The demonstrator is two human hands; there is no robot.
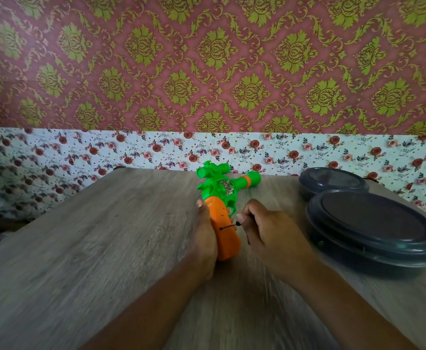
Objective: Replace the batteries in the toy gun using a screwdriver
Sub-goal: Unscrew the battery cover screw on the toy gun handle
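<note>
On woodgrain table [80, 236], left hand [204, 238] gripping plastic toy gun [223, 198], right hand [270, 233] apparently pinching thin screwdriver [229, 226]

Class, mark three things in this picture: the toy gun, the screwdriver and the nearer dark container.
toy gun [225, 234]: head view, on its orange grip.
screwdriver [228, 226]: head view, on its thin metal shaft.
nearer dark container [368, 218]: head view, on its lid.
</note>
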